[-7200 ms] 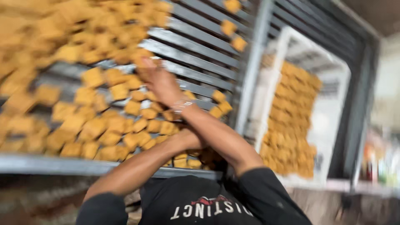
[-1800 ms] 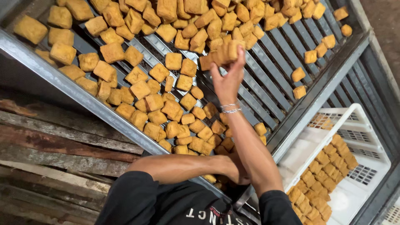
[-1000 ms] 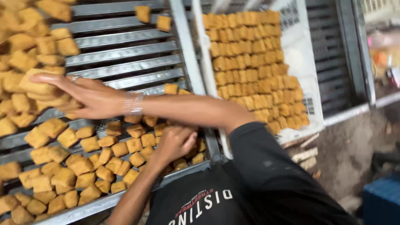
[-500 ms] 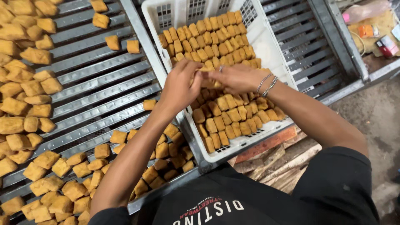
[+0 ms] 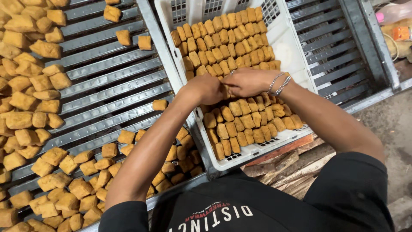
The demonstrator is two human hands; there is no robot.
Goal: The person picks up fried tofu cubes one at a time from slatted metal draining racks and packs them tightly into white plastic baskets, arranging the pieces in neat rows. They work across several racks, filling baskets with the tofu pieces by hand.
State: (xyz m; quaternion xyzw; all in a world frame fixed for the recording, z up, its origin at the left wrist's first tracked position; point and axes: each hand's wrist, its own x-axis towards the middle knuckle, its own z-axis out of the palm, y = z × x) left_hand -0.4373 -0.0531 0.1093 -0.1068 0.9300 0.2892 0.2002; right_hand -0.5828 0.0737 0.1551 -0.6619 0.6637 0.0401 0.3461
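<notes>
- The white perforated plastic crate (image 5: 296, 56) serves as landmark; golden-brown fried tofu-like cubes (image 5: 227, 38) stand in it in tight rows, filling most of its floor.
- Both hands meet over the crate's middle. The left hand (image 5: 207, 88) is curled shut, and the right hand (image 5: 249, 81), with thin metal bangles (image 5: 279, 83) at its wrist, has its fingers pressed together. Each seems to pinch cubes into a row, though the pieces they hold are mostly hidden.
- Judging by the rows, the crate looks largely packed; a strip along its far wall is still bare.
- Left of the crate, many loose golden cubes (image 5: 30, 99) lie scattered on the grey slatted metal rack (image 5: 107, 81), so plenty appears unpacked.
- Right of the crate, at the frame's top corner, a small orange packet (image 5: 400, 33) and a pinkish-capped thing lie; too blurred to tell further.
</notes>
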